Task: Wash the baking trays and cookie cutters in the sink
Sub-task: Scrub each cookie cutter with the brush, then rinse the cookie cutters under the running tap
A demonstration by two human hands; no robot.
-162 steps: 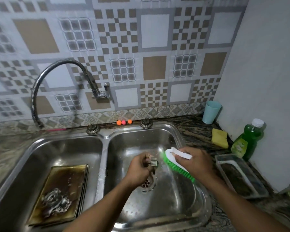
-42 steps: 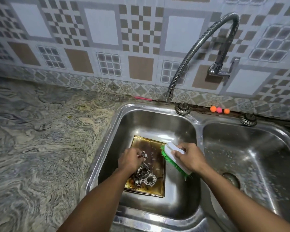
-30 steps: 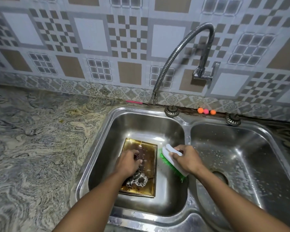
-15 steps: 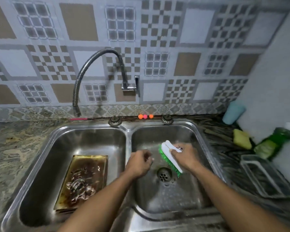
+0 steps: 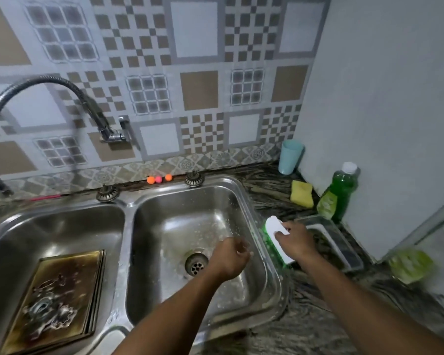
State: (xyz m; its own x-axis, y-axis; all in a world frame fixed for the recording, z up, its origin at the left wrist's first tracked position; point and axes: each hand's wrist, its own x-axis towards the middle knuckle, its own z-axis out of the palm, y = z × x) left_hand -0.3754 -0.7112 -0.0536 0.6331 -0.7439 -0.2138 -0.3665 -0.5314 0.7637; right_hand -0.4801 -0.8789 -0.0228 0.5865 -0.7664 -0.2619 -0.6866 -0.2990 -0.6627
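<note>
A burnt, browned baking tray [image 5: 69, 272] lies flat in the left basin with several soapy metal cookie cutters [image 5: 49, 311] piled on it. My left hand [image 5: 228, 257] hovers over the right basin [image 5: 251, 208] beside the drain [image 5: 195, 263]. Its fingers curl round a small cookie cutter that is almost hidden inside them. My right hand [image 5: 295, 242] grips a white-backed scrub brush [image 5: 273, 226] with green bristles, held over the counter just past the sink's right rim.
A clear plastic container [image 5: 344, 249] sits right of the brush. Behind it stand a green soap bottle [image 5: 341, 193], a yellow sponge [image 5: 302, 193] and a blue cup [image 5: 290, 156]. The flexible faucet [image 5: 110, 134] hangs above the sink divider.
My left hand left the cutters on the tray and moved over to the right basin. My right hand carried the brush from the left basin, across the right one, out over the right counter.
</note>
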